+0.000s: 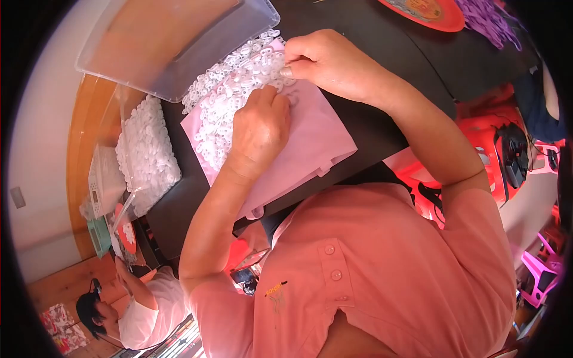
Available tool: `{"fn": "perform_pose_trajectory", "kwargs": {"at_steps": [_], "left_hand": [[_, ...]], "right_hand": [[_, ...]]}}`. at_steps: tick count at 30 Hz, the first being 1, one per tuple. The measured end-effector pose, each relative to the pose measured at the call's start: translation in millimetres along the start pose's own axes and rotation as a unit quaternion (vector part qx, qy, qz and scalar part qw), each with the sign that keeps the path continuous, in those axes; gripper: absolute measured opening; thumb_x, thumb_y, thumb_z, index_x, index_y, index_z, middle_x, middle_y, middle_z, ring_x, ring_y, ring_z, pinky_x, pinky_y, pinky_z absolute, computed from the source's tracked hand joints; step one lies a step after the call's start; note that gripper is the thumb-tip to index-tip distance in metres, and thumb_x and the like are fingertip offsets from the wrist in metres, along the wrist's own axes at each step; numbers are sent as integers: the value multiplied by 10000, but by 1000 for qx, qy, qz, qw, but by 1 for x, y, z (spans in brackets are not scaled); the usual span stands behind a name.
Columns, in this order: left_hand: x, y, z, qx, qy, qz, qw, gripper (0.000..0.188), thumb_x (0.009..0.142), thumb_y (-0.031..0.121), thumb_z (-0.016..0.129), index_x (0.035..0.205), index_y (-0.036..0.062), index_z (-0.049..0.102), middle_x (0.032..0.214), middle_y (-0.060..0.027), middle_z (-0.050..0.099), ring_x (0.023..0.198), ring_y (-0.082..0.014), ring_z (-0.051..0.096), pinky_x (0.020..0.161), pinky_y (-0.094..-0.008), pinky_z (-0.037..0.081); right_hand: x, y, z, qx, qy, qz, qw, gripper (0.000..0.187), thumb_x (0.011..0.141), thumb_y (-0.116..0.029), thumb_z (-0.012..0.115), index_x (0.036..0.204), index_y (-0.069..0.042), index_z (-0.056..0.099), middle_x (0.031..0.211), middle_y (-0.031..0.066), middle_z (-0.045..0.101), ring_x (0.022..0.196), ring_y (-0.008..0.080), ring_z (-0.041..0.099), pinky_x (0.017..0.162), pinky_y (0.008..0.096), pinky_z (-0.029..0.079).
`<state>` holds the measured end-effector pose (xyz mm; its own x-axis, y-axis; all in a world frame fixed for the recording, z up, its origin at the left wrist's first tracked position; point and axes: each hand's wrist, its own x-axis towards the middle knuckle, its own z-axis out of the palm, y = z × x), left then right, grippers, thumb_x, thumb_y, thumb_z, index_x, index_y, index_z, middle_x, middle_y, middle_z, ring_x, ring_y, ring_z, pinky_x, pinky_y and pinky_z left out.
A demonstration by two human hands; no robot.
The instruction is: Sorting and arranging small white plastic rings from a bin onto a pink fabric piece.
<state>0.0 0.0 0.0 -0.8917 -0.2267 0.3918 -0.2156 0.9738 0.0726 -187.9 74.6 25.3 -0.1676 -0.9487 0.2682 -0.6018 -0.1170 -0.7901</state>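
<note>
Parts: heap of small white plastic pieces (pixel 230 95) lying on a pink sheet (pixel 310 143), spread over a dark tabletop (pixel 370 125).
Left hand (pixel 259 128): knuckles up, fingers curled narrow, resting on the heap's near edge; what it pinches cannot be told.
Right hand (pixel 325 59): fingers drawn together, thumb tip pressed at the heap's far edge.
Surroundings: clear plastic bin (pixel 173 45) just beyond the heap; clear bag of white pieces (pixel 146 152) to the left; another person (pixel 128 310) at lower left.

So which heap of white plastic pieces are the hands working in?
The loose heap of white pieces spread on the pink sheet, under the left hand and right hand. The other heap sits bagged in clear plastic at the table's left edge, untouched.
</note>
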Motion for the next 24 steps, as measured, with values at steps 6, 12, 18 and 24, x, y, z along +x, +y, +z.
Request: {"fn": "perform_pose_trajectory", "kwargs": {"at_steps": [6,12,18,24], "left_hand": [[7,-1,-1,15,-25,56,998,141,737,23,685,830,27,580,840,-113,562,772,-301,608,610,-405,520],[6,-3,1,-46,-17,0,999,130,726,5,671,808,34,574,801,-129,566,713,-307,608,618,-391,513],[-2,3,-8,-199,64,-104,972,143,728,-40,668,809,32,576,749,-111,572,654,-266,609,573,-368,501],[-7,8,-11,-196,108,-129,966,129,751,-49,657,816,25,575,737,-104,561,628,-245,606,565,-351,499]], "right_hand": [[-1,-4,-4,-19,-7,-14,1000,154,810,-145,575,796,-14,654,724,153,632,700,327,608,656,435,467],[-2,-1,-4,-13,17,-35,999,152,810,-143,575,795,-15,656,742,157,641,727,345,621,674,445,477],[-4,-2,-3,-42,-88,23,995,172,818,-157,592,840,-5,670,800,169,664,773,338,648,725,429,494],[-4,-7,4,16,-129,23,991,193,871,-167,630,857,24,612,642,77,551,606,146,530,580,327,424]]}}
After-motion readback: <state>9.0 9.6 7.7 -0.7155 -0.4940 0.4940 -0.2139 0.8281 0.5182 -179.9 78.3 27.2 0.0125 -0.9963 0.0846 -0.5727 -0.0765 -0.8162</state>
